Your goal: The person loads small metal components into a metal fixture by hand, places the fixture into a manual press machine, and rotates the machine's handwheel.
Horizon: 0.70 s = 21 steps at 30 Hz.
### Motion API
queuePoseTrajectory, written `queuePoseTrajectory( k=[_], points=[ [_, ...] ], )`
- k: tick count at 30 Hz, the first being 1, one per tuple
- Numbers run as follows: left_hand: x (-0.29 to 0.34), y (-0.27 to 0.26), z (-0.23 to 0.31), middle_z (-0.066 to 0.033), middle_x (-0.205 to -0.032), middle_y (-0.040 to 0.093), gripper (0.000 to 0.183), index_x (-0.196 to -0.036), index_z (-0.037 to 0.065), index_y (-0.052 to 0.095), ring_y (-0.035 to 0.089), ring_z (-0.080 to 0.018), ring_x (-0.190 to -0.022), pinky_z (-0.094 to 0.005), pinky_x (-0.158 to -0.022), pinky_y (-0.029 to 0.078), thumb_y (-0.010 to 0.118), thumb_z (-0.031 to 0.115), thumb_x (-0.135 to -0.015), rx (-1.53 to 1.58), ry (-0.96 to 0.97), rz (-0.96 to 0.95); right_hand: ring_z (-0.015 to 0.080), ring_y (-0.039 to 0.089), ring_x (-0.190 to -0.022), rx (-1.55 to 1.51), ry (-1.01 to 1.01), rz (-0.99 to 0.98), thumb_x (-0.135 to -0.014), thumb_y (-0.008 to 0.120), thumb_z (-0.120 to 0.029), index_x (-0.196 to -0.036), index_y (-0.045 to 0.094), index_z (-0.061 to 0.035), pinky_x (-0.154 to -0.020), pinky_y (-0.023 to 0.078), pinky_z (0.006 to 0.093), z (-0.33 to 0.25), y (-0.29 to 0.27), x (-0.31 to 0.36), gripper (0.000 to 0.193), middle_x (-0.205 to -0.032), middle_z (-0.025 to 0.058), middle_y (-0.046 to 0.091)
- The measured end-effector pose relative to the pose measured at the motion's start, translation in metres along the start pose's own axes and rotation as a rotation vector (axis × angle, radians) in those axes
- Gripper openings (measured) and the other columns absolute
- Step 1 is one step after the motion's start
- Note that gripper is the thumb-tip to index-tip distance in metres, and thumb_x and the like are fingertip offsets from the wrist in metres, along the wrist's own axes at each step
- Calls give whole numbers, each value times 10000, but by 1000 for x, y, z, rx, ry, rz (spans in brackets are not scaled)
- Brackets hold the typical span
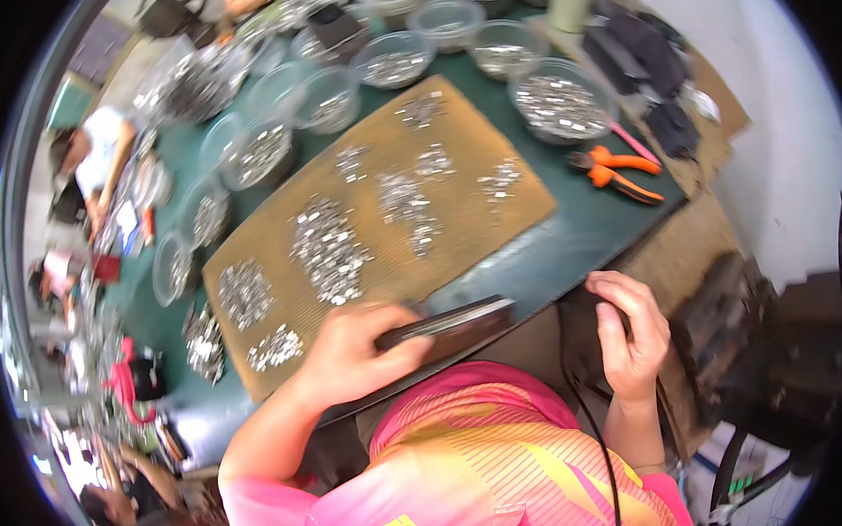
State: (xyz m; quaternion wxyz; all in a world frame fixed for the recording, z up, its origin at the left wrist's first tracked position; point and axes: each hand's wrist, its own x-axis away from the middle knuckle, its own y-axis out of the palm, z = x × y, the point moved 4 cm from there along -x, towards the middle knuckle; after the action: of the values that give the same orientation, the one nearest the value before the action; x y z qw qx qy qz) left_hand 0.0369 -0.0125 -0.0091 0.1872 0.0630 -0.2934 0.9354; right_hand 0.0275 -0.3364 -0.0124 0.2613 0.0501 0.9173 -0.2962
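Closest in, left hand [350, 354] has its fingers clamped around a dark flat rectangular case [451, 325] held at the near edge of the green surface [578, 239], while right hand [630, 334] is curled loosely with fingers bent at a dark object off the surface edge; whether it grips anything cannot be told. Farther out, a brown board [494, 233] carries piles of small metal parts [328, 248], then orange pliers [617, 173] and clear bowls [395, 58] of more parts.
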Motion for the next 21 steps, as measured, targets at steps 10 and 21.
queuePoseTrajectory(
  k=[10,21],
  points=[
    [130,-14,18,-140,-881,775,348,-1084,-9,766,734,-188,-774,-334,-734,569,838,215,-827,76,-587,486,284,746,-906,-408,-184,-484,-895,704,54,-1055,726,10,-785,580,341,6,78,-53,167,-1016,157,753],
    [-32,78,-26,-50,-875,580,185,-798,99,658,545,-245,-907,-381,-762,408,719,274,-789,-595,466,688,205,675,-1017,-389,42,-597,-1087,450,-42,-1250,647,53,-934,519,344,21,162,-31,272,-1107,139,721]
  ],
)
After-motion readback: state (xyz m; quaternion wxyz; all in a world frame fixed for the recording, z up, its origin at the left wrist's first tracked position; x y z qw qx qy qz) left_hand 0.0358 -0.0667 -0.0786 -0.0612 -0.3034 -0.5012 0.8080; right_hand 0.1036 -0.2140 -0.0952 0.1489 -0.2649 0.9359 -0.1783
